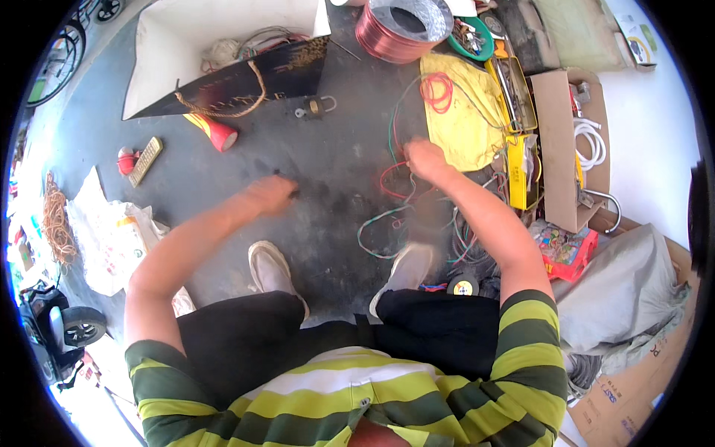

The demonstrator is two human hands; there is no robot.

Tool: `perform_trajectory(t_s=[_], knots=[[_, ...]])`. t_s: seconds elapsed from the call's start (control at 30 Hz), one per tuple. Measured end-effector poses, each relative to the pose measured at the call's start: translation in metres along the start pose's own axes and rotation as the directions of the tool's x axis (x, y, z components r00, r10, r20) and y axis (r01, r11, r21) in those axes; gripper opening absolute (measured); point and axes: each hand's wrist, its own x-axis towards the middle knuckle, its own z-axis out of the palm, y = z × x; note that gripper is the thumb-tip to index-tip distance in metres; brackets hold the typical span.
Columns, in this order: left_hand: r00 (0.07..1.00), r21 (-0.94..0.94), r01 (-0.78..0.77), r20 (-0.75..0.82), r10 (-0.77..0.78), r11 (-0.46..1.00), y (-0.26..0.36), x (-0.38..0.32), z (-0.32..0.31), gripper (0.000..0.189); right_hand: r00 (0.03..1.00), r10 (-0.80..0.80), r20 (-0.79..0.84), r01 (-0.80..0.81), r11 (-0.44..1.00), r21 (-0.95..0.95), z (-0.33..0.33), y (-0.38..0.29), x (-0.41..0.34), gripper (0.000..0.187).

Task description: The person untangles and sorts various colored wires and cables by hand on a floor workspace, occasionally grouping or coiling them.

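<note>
My left hand [272, 195] is a blurred fist above the dark floor, left of centre. A small dark object [294, 193] peeks out of it, too blurred and covered to name. On the right, my right hand [425, 159] is closed on thin red and green electrical wires [393, 167] beside a yellow cloth or bag [461, 128]. Loops of the green wire [366, 223] trail down towards my right shoe. A small coil of red wire [436, 93] lies on the yellow cloth.
A large spool of copper-coloured wire [385, 39] stands at the back. Nearby are a paper bag [251, 92], a padlock [317, 106], a flashlight [223, 137], a remote control [146, 162], a green basin [486, 42], a yellow toolbox [519, 173] and a cardboard box [550, 151].
</note>
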Motion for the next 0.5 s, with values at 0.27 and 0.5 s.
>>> perform_trajectory(t_s=[0.27,0.5], knots=[[0.999,0.024,0.047,0.026,-0.048,0.999,0.001,-0.002,-0.007,0.040,0.990,-0.021,0.139,0.013,0.998,0.059,-0.007,0.024,-0.031,0.030],[0.961,-0.368,-0.223,-0.239,0.140,0.902,0.028,-0.015,-0.021,0.055,0.845,-0.483,0.231,0.067,0.523,0.850,-0.065,-0.045,-0.040,0.016]])
